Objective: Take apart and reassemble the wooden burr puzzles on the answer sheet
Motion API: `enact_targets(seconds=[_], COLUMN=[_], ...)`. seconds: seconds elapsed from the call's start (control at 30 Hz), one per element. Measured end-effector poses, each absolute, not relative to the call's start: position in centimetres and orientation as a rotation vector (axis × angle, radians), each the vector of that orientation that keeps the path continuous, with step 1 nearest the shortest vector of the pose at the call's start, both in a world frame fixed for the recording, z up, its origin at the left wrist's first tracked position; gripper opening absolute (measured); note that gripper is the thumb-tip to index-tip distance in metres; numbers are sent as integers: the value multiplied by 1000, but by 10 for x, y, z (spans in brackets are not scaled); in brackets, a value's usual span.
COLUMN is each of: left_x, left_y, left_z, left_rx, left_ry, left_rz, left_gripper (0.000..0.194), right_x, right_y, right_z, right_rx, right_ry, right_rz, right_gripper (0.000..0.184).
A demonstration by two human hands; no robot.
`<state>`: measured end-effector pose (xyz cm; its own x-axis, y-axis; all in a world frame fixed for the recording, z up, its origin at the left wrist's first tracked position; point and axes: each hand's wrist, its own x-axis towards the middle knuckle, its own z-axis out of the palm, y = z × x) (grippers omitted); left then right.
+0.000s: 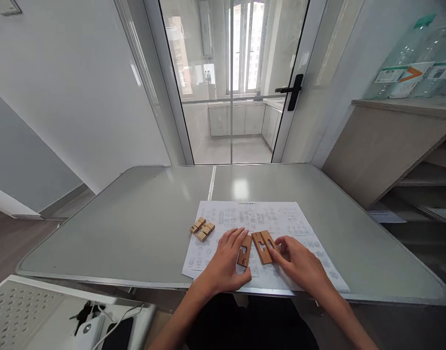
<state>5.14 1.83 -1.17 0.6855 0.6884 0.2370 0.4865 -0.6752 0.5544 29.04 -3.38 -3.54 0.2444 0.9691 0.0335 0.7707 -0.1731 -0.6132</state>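
Observation:
My left hand [230, 260] curves round a flat brown wooden puzzle piece [243, 252] with a cut-out slot and a mark like a 3, fingertips at its far end and thumb at its near end. To its right, two similar slotted pieces lie side by side: a middle slotted piece [262, 248] and a right slotted piece [269, 239]. My right hand [294, 257] holds the right piece's outer edge between bent fingers and thumb; its fingertips partly cover that piece. Under both hands lies a white printed sheet [317, 257] with rows of small diagrams.
A group of small light wooden blocks [203, 229] sits on the sheet's left edge. The grey folding table [135, 233] has a seam [212, 182] across it. Lower left, a white stand [33, 311] bears keys [84, 313], a cable and a phone [118, 334]. Shelving [390, 141] with bottles flanks the right.

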Motion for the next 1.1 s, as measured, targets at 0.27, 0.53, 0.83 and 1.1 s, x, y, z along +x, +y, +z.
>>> enact_targets(seconds=[0.27,0.53,0.83,1.1], left_x=[58,58,50,45], left_y=[12,15,19,5], left_z=[-22,-19,-15,-7], left_rx=[2374,2424,2297,1687], left_ry=[1275,1350,1308,1014], left_rz=[800,749,812,810], left_gripper=[22,21,17,30], right_x=[282,284,291,260], right_y=[-25,-25,-30,-39], right_z=[-31,-34,-39,-31], right_rx=[-2158,-2184,-1986,-1522], right_ry=[-1614,-1680,-1604,-1413], right_rz=[459,413,442,729], right_gripper=[21,26,31,42])
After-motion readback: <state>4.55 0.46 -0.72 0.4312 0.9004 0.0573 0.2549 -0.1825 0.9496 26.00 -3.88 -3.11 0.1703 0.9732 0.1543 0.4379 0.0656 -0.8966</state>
